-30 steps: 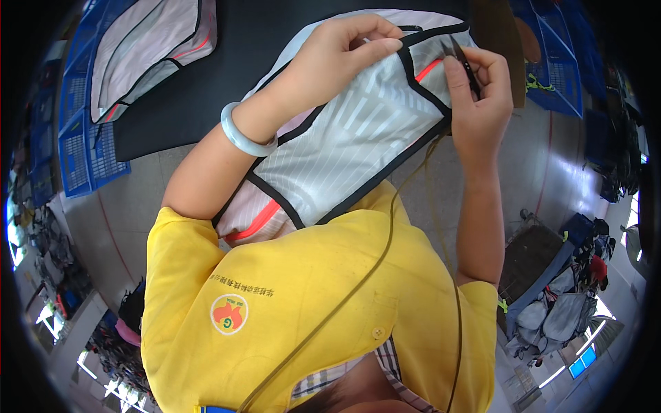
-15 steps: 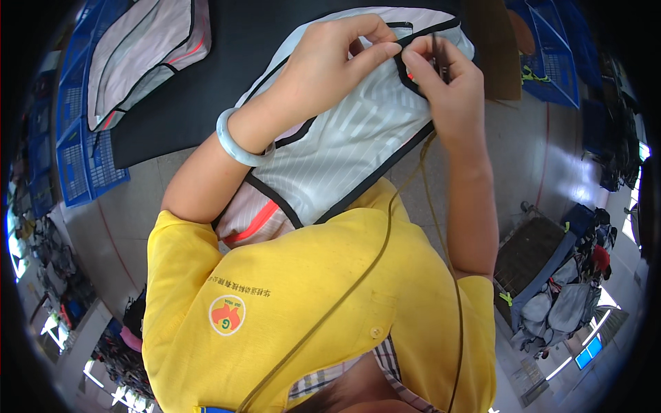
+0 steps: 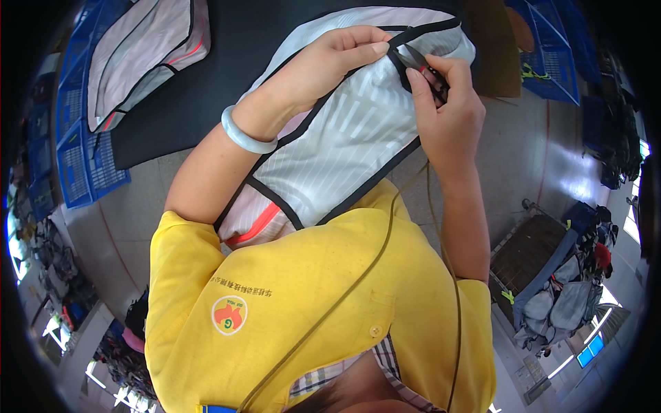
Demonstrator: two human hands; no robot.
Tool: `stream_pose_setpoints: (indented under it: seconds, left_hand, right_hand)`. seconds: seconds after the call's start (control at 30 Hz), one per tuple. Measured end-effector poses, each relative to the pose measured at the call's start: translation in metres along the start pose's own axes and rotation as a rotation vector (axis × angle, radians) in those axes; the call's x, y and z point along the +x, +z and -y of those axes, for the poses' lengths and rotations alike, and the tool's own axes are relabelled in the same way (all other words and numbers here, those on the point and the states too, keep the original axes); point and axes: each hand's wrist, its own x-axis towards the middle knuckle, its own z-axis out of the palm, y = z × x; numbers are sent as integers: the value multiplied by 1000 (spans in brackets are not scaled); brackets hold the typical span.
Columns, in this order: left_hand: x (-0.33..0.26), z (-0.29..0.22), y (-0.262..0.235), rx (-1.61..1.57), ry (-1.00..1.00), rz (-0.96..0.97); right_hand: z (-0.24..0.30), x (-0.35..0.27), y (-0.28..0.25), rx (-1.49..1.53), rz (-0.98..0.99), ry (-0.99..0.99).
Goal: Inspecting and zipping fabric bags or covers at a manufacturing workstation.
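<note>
The left hand [image 3: 330,58] reaches forward with its wrist bent, a pale green bangle [image 3: 246,137] on the forearm, and its fingertips pinch the black-trimmed edge of a white striped garment [image 3: 344,148] that drapes from the black tabletop [image 3: 227,48] down to the person's yellow shirt [image 3: 310,303]. The right hand [image 3: 447,110] stands upright just beside it — fingers curled tight around small thread snips [image 3: 421,63], whose tips meet the garment's black binding between the two hands. A second garment [image 3: 141,55] lies well apart on the table's left.

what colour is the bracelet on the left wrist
Pale, milky blue-green, a smooth bangle; the head view shows it clearly.
</note>
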Motion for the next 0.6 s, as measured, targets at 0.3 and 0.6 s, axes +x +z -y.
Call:
stream_pose_setpoints:
  seconds: [0.3,0.6]
  left_hand:
    - [-1,3,-1,87,67,0]
    - [0,5,-1,93,51,4]
  right_hand:
    - [-7,3,-2,-106,-69,-122]
    - [-9,12,-11,-143,-19,-219]
